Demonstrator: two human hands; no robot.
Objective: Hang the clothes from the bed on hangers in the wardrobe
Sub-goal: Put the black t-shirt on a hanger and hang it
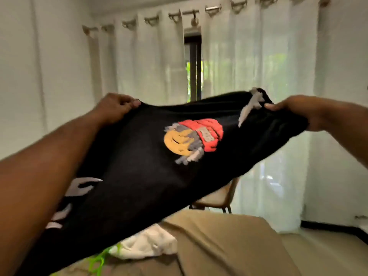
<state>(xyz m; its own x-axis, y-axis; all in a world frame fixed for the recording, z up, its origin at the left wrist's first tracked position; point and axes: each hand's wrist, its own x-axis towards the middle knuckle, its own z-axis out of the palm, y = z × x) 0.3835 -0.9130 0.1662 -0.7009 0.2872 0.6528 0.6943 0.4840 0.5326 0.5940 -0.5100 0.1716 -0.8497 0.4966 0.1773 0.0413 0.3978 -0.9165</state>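
- White curtains [149, 66] closed off the far side of the bedroom, beyond the bed [229, 246].
- Our left hand [117, 105] pinched one top edge of the black printed garment [139, 166] and our right hand [294, 110] gripped the other, so it hung spread in the air above the bed.
- Beneath it lay a white garment [147, 246], just beside a green hanger [99, 261].
- We judged this the spreading-out step. The next move called for freeing one hand, picking up the hanger and threading it inside.

- Black garment [139, 166] hides most of chair [221, 198] from me.
- Green hanger [99, 261] partly under it, cut by btm edge.
- Print lettering [207, 136] too blurred to read.
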